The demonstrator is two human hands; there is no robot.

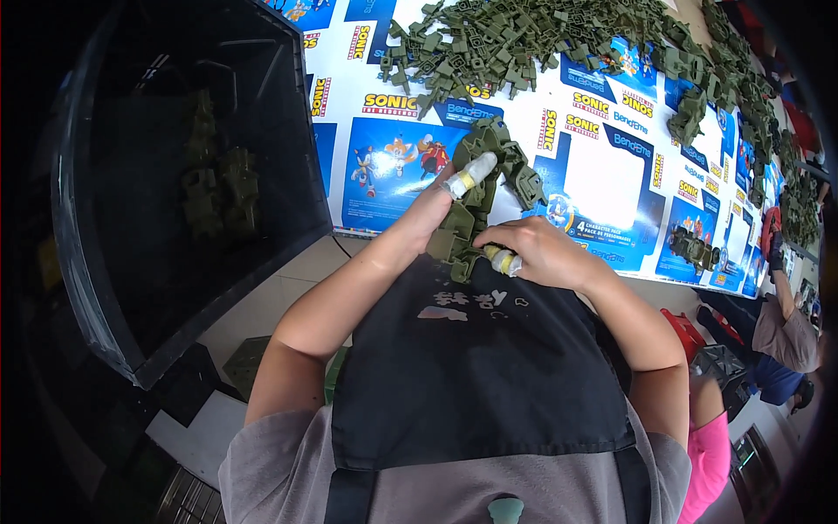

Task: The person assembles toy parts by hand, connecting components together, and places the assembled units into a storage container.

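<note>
1. Your left hand (pixel 441 203) grips the olive-green plastic assembly (pixel 483 188) from its left side, a taped finger pressed across its upper part.
2. Your right hand (pixel 537 253) closes around the assembly's lower end, a taped fingertip pinching it.
3. The assembly is a long, jointed chain of blocky moulded pieces, held just above the near edge of the printed blue-and-white sheet (pixel 602 175).
4. A heap of loose green parts (pixel 515 39) lies beyond the assembly; a dark bin (pixel 96 288) stands to its left.
</note>
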